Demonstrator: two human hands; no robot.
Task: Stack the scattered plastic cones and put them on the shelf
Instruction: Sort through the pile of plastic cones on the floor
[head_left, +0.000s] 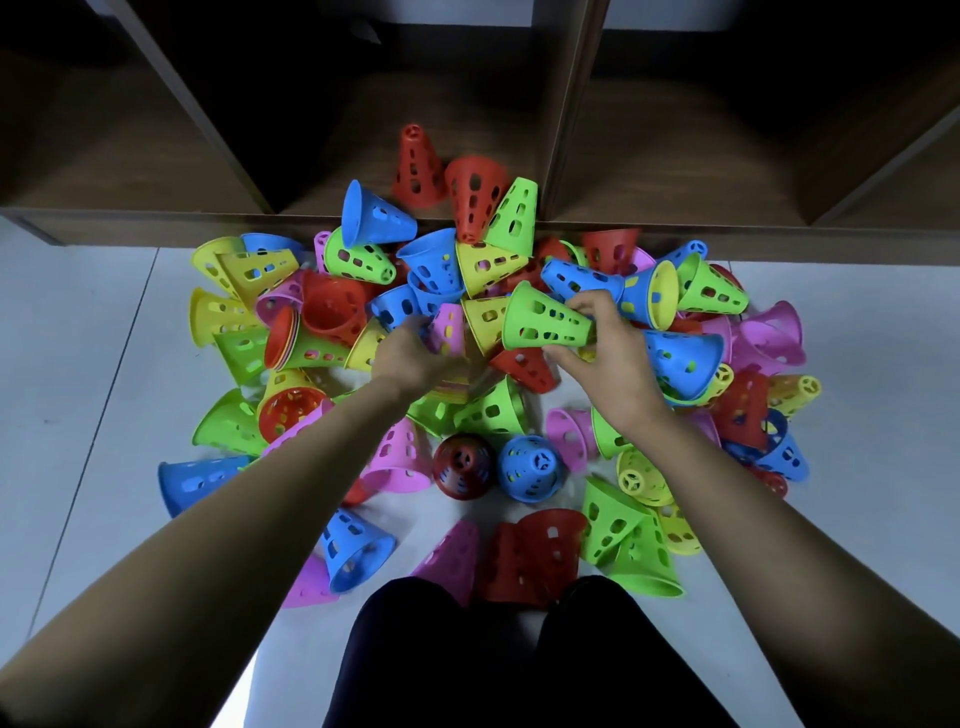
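Several perforated plastic cones in red, blue, green, yellow and pink lie scattered on the floor below a dark wooden shelf. My right hand grips a green cone by its narrow end, holding it sideways above the pile. My left hand holds a stack of cones topped by a pink cone; the stack's rims show under my palm. A red cone stands upright inside the middle shelf compartment.
Shelf dividers split the shelf into compartments. A dark red cone and a blue cone stand upright near my knees. White floor tiles lie open left and right of the pile.
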